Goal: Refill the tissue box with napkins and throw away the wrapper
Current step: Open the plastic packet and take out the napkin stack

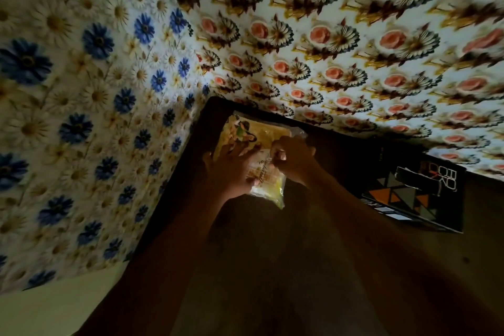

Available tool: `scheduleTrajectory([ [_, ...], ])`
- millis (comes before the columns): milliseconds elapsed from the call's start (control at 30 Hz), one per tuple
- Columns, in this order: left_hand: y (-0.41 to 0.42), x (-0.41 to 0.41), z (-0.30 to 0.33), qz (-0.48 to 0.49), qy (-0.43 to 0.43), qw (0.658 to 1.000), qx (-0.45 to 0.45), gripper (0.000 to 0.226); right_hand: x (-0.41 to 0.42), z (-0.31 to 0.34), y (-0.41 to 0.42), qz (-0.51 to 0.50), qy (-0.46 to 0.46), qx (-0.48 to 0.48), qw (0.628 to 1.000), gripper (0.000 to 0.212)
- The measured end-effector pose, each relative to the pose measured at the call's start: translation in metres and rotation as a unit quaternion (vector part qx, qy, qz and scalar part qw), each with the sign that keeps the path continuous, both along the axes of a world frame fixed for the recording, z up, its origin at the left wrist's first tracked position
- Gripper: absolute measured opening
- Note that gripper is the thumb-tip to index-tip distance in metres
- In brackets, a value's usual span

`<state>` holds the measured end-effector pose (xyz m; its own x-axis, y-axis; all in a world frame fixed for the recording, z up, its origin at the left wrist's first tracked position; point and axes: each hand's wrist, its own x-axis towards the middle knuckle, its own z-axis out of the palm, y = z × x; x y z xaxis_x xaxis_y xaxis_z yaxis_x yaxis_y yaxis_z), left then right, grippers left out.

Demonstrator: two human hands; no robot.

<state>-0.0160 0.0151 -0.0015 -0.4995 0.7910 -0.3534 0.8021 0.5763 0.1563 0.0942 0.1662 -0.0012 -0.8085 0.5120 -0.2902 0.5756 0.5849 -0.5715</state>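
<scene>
A pack of napkins in a clear printed wrapper (259,142) lies on a dark table near its far corner. My left hand (231,172) lies over the pack's left side with fingers spread, its thumb curled under the near end. My right hand (293,159) pinches the wrapper at the pack's right side, fingers curled. A black tissue box (417,194) with orange, grey and white triangles stands to the right, apart from both hands.
The dark table (272,267) sits in a corner between two walls with flower-patterned paper, daisies on the left (81,90) and pink roses behind (354,35). The scene is dim and slightly blurred.
</scene>
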Motion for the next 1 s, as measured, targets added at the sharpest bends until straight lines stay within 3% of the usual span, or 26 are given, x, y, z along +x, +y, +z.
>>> scheduleTrajectory([
  [200, 0.0, -0.001, -0.002, 0.001, -0.003, 1.0, -0.002, 0.093, 0.044, 0.008, 0.008, 0.014, 0.071, -0.017, 0.997, 0.018],
  [333, 0.0, 0.002, -0.002, 0.013, -0.008, 1.0, 0.004, 0.092, 0.076, 0.01, 0.011, -0.03, 0.025, -0.001, 0.999, 0.037],
  [433, 0.001, 0.004, 0.002, 0.012, -0.01, 1.0, 0.014, 0.09, 0.084, 0.009, 0.012, -0.016, -0.028, 0.033, 0.999, 0.031],
  [567, -0.006, 0.002, 0.001, 0.041, -0.062, 0.992, 0.102, 0.079, 0.068, 0.017, 0.011, -0.072, 0.014, 0.013, 0.997, 0.018],
  [633, -0.009, -0.002, -0.006, 0.068, -0.085, 0.972, 0.207, 0.059, 0.055, 0.015, 0.009, -0.107, 0.007, -0.047, 0.993, 0.019],
  [700, -0.005, -0.005, -0.015, 0.124, -0.046, 0.952, 0.277, 0.048, 0.044, 0.006, 0.008, -0.123, -0.016, -0.101, 0.987, 0.018],
  [733, -0.001, -0.005, -0.013, 0.179, -0.027, 0.941, 0.288, 0.052, 0.039, -0.001, 0.008, -0.142, -0.03, -0.128, 0.981, 0.022],
  [800, 0.006, -0.012, -0.026, 0.336, -0.058, 0.905, 0.255, 0.083, 0.036, -0.041, 0.015, -0.187, -0.05, -0.166, 0.967, 0.04],
  [900, 0.007, -0.029, -0.041, 0.486, -0.208, 0.819, 0.223, 0.13, 0.031, -0.072, 0.015, -0.244, -0.018, -0.215, 0.945, 0.044],
  [933, 0.006, -0.034, -0.042, 0.494, -0.254, 0.799, 0.229, 0.127, 0.028, -0.059, 0.01, -0.257, -0.008, -0.22, 0.941, 0.043],
  [1000, 0.005, -0.035, -0.035, 0.479, -0.296, 0.799, 0.211, 0.102, 0.027, -0.036, -0.001, -0.257, -0.001, -0.224, 0.94, 0.037],
])
